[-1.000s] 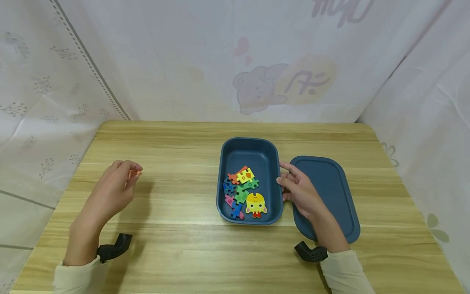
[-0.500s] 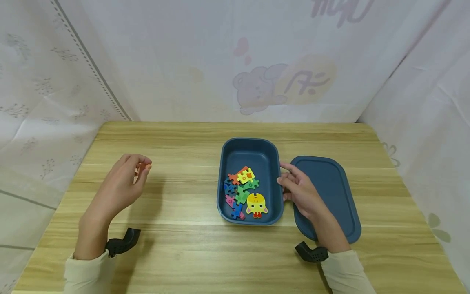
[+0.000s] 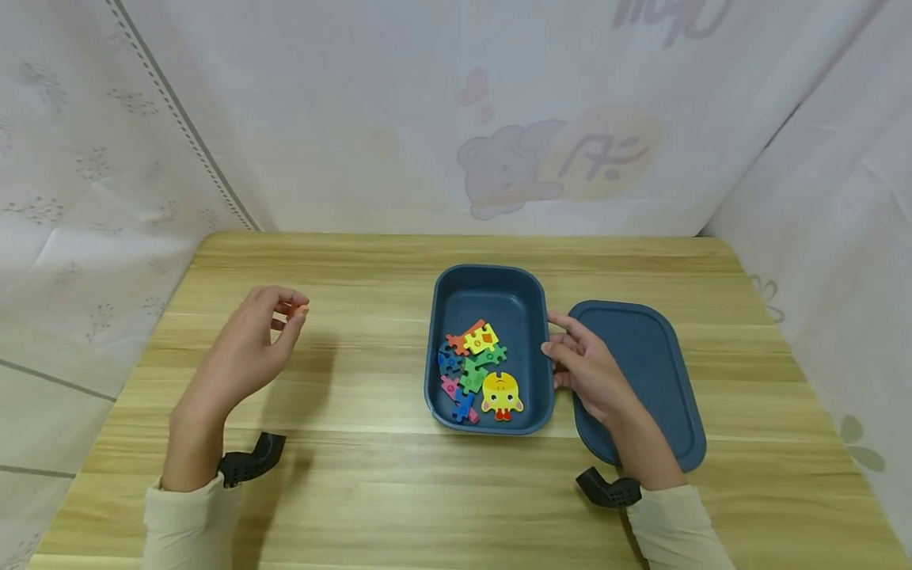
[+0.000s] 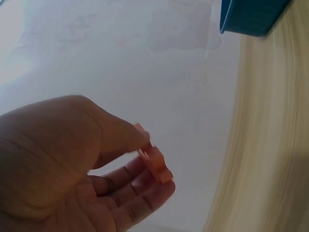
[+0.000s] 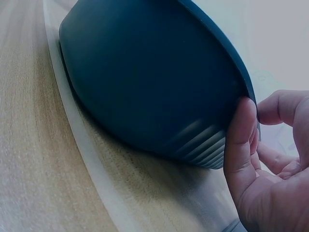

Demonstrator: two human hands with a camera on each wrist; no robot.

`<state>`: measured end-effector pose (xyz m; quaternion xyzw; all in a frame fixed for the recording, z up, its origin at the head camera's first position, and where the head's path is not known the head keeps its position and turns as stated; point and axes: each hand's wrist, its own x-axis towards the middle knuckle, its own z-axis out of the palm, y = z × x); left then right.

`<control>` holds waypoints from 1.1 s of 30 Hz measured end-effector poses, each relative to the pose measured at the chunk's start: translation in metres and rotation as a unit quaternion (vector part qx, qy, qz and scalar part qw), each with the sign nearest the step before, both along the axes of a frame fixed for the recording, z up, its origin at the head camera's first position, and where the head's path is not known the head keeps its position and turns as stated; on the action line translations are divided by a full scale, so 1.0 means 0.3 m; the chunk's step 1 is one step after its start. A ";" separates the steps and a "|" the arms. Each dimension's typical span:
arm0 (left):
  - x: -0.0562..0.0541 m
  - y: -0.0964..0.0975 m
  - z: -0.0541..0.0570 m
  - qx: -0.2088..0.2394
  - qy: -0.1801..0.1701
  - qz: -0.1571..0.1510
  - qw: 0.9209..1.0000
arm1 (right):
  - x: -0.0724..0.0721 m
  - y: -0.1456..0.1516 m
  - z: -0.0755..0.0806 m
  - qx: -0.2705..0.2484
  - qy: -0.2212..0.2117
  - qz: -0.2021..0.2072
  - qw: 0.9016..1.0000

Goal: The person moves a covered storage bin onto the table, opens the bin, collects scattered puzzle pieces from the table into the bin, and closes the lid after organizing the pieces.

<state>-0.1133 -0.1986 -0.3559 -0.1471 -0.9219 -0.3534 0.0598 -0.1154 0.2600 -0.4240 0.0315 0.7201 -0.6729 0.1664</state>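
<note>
My left hand (image 3: 245, 352) is over the left part of the table. Its thumb and fingertips pinch a small orange puzzle piece (image 4: 155, 162) with a wavy edge, largely covered by the fingers in the head view. On the right, my right hand (image 3: 590, 370) grips the side of a dark blue box (image 3: 492, 305), thumb at the rim and fingers against the outer wall. Inside lie several jigsaw pieces: a yellow animal-face piece (image 3: 501, 400), a yellow piece (image 3: 480, 339), a green piece (image 3: 473, 377), plus orange, blue and pink ones, some overlapping.
A matching blue lid (image 3: 648, 372) lies flat to the right of the box, partly under the right forearm. The wood-grain table (image 3: 385, 491) ends at a pale printed cloth (image 3: 342, 134) behind, with cloth at both sides too.
My left hand has moved to the right and farther from me, carrying the orange puzzle piece. The right hand keeps its grip on the box. The head view has shifted slightly.
</note>
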 end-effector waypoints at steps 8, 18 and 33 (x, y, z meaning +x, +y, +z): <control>-0.032 0.044 -0.021 0.054 -0.001 -0.021 0.998 | -0.006 0.002 0.005 0.004 -0.002 -0.004 1.000; -0.022 0.104 -0.039 0.074 -0.008 -0.048 0.996 | -0.005 -0.003 0.002 -0.001 -0.007 -0.002 1.000; -0.014 0.228 -0.072 0.109 0.030 -0.081 0.990 | 0.000 -0.005 0.003 0.002 -0.003 -0.001 1.000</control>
